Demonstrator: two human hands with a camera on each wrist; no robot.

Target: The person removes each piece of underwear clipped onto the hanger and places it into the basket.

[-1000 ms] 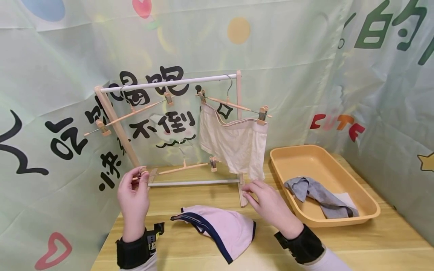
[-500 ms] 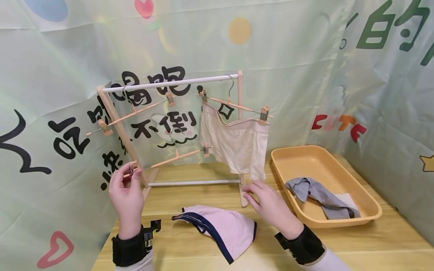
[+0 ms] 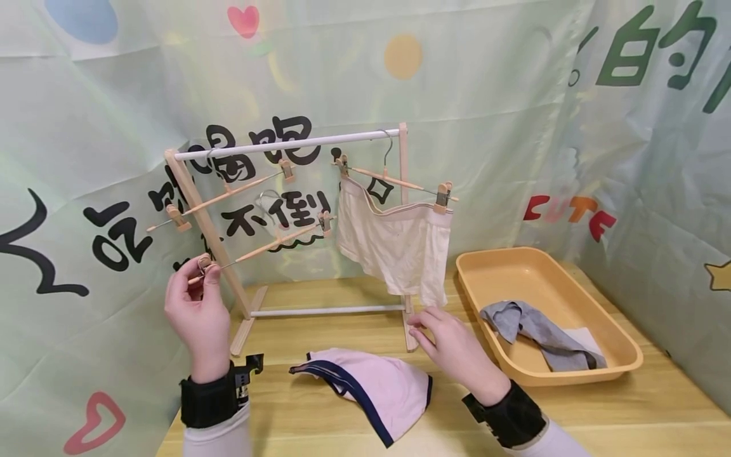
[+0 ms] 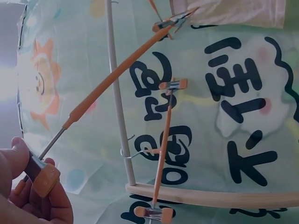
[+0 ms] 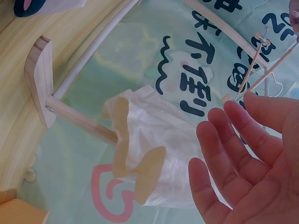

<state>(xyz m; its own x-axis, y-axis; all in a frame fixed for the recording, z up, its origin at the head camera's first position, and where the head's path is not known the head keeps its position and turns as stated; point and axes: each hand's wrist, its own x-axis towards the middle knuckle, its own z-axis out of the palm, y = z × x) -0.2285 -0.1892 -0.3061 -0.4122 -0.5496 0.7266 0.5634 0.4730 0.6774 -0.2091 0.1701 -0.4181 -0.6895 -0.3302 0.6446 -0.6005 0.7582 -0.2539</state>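
Note:
My left hand (image 3: 200, 320) pinches the clip at the left end of a wooden clip hanger (image 3: 274, 245), held tilted in front of the rack with its right end higher. In the left wrist view the thumb and fingers sit around that clip (image 4: 46, 181). My right hand (image 3: 457, 349) holds nothing; its fingers are loosely bent, below the cream underpants (image 3: 394, 244) and apart from them. These underpants hang by two clips from another hanger on the rack's right side. Between my hands, a pink garment with navy trim (image 3: 382, 387) lies on the table.
The wooden rack (image 3: 197, 206) has a white top bar (image 3: 285, 145), with a bare clip hanger (image 3: 237, 192) at its left. To the right, a yellow tray (image 3: 514, 266) holds a grey cloth (image 3: 542, 336) and something white. Printed fabric walls surround the wooden table (image 3: 320, 431).
My left hand has moved left and up, carrying the hanger from near the rack's lower bar to about mid-height, its right end rising more. The right hand stays in place.

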